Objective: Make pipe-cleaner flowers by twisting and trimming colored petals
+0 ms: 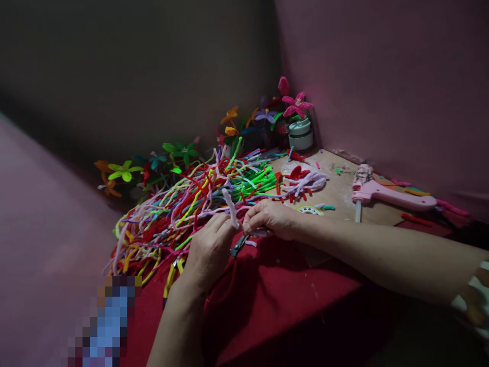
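Observation:
A pale lilac pipe cleaner [229,206] stands up between my two hands, its lower end hidden by fingers. My left hand [212,247] is closed around it from the left. From the right, my right hand [269,218] pinches the same piece, thumb and fingertips pressed together. Just under the fingers lies a pair of dark-jawed pliers [237,245] with red handles on the red cloth. A short lilac offcut [251,243] rests beside their jaws. Behind my hands spreads a big heap of coloured pipe cleaners [183,204].
Yellow-handled pliers [172,272] lie left of my left wrist. A pink glue gun [397,196] rests on a brown board [336,165] at right. Pipe-cleaner flowers [125,171] line the wall, some near a pale lidded jar [300,135]. A white ring-shaped spool [310,210] sits behind my right forearm.

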`<state>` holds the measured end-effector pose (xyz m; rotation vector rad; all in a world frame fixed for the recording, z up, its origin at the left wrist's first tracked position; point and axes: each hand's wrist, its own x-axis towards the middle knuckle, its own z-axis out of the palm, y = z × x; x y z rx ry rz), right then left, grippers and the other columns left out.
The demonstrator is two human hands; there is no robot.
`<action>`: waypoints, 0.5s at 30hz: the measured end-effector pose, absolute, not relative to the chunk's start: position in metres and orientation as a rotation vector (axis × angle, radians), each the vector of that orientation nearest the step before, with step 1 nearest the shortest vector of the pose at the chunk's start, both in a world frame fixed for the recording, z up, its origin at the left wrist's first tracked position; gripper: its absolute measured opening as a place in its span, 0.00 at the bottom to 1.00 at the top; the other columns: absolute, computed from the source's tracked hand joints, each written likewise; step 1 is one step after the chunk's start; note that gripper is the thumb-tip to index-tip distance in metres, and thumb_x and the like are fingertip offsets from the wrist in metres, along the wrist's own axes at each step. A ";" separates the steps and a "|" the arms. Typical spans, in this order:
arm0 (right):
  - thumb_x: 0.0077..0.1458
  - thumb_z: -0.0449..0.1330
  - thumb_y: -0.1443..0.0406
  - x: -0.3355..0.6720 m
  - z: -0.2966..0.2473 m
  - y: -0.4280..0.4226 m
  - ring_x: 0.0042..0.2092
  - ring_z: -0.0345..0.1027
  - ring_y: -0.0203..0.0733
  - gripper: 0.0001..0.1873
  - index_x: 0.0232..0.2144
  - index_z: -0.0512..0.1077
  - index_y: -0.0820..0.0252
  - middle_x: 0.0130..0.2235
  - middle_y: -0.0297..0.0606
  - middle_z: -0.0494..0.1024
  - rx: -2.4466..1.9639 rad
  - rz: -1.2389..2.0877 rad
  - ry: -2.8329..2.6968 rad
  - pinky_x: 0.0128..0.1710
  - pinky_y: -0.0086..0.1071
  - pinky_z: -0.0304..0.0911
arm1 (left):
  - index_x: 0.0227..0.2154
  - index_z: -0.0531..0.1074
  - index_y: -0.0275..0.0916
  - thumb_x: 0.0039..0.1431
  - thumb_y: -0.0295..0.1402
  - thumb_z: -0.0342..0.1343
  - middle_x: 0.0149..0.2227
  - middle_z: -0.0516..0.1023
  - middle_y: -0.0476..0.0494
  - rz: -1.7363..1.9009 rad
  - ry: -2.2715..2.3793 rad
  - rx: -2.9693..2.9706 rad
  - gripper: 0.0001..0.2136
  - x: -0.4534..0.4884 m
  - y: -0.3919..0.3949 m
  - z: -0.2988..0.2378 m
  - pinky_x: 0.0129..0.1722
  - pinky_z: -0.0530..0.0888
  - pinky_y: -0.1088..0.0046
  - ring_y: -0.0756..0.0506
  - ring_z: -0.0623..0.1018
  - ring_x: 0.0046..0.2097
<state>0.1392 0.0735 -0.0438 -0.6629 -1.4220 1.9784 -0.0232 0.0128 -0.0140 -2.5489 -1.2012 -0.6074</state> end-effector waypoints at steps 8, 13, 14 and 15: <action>0.42 0.54 0.72 0.142 -0.041 0.060 0.23 0.56 0.31 0.06 0.18 0.69 0.65 0.18 0.32 0.66 -0.715 1.046 -2.035 0.24 0.26 0.49 | 0.19 0.67 0.35 0.47 0.33 0.53 0.18 0.64 0.51 -1.183 -2.388 -2.679 0.07 -0.007 0.006 -0.007 0.20 0.58 0.78 0.54 0.62 0.20; 0.45 0.52 0.72 0.145 -0.042 0.048 0.28 0.60 0.35 0.06 0.20 0.67 0.63 0.24 0.38 0.70 -0.580 0.420 -2.110 0.29 0.28 0.51 | 0.13 0.61 0.35 0.37 0.31 0.56 0.12 0.53 0.56 -2.296 -3.120 -2.326 0.09 -0.005 0.016 -0.015 0.14 0.50 0.81 0.58 0.52 0.15; 0.45 0.52 0.72 0.145 -0.042 0.049 0.28 0.59 0.35 0.06 0.20 0.67 0.63 0.24 0.38 0.69 -0.584 0.425 -2.086 0.29 0.28 0.52 | 0.13 0.61 0.35 0.36 0.31 0.57 0.12 0.53 0.57 -2.369 -3.165 -2.275 0.09 -0.006 0.017 -0.016 0.13 0.49 0.81 0.58 0.52 0.15; 0.45 0.52 0.72 0.145 -0.043 0.050 0.27 0.59 0.34 0.07 0.19 0.67 0.63 0.23 0.37 0.69 -0.601 0.485 -2.049 0.29 0.28 0.52 | 0.14 0.62 0.35 0.37 0.31 0.58 0.12 0.54 0.57 -2.385 -3.174 -2.236 0.09 -0.007 0.017 -0.016 0.13 0.49 0.82 0.59 0.52 0.14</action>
